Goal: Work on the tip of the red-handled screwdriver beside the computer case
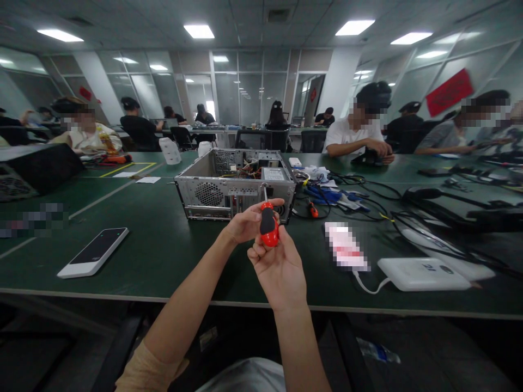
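Note:
A screwdriver [268, 224] with a red and black handle points away from me, its metal shaft rising toward the rear panel of an open computer case [208, 195]. My right hand [280, 267] grips the handle from below. From the left, my left hand [245, 222] closes around the front of the handle, with one finger reaching across behind it. The shaft's tip overlaps the panel near its upper right, but I cannot tell whether it touches a screw. Cables and a metal drive unit [273, 174] show inside the case.
Right of the case lie black cables, blue gloves [322, 195] and another red-black tool [312, 210]. A phone [346, 247] is wired to a white power bank [423, 274]. A white-edged device [93, 253] lies left. Across the table, a co-worker [355, 128] handles a dark object.

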Demonstrator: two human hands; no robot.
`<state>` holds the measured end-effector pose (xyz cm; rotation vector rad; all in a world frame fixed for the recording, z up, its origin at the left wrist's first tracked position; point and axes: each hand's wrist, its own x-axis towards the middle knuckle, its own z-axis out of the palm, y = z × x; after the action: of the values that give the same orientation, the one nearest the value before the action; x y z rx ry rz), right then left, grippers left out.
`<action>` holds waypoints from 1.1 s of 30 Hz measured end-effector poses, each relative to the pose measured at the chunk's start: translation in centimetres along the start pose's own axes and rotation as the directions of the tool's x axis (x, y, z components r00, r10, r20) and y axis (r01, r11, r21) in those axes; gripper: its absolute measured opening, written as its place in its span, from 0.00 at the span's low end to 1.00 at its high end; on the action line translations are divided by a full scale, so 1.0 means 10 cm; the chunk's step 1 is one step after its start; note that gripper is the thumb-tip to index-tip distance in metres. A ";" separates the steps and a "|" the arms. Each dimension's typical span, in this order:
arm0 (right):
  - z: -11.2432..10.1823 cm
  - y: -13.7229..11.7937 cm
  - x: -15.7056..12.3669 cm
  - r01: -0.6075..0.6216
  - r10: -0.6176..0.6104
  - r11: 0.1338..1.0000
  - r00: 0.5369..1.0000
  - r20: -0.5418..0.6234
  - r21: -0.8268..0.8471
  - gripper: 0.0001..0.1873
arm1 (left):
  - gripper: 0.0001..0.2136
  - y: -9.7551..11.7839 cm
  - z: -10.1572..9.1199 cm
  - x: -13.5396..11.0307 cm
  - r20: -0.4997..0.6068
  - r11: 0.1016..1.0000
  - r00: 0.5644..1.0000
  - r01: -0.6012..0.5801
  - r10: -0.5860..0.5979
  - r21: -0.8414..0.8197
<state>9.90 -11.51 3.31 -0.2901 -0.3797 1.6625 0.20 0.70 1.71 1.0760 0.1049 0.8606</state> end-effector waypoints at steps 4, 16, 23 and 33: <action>-0.01 0.02 0.01 0.053 -0.054 0.998 0.998 -0.012 -0.023 0.11 | 0.30 0.00 -0.02 0.00 0.010 1.000 1.000 0.022 -0.022 -0.005; -0.03 0.00 0.01 -0.007 0.007 0.999 1.000 0.002 -0.042 0.10 | 0.29 -0.02 -0.01 0.01 0.013 0.999 1.000 -0.017 0.016 0.036; -0.05 -0.07 -0.04 -0.106 0.107 0.994 0.992 0.067 -0.010 0.11 | 0.30 -0.03 -0.04 0.01 0.013 0.999 1.000 0.002 -0.002 0.040; -0.06 -0.03 0.00 0.035 -0.034 0.998 0.999 0.007 -0.049 0.07 | 0.29 -0.01 -0.01 0.01 0.060 0.999 0.998 0.023 -0.022 -0.023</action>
<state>10.41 -11.40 2.94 -0.3129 -0.4282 1.6225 0.25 0.80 1.62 1.0757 0.0567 0.8072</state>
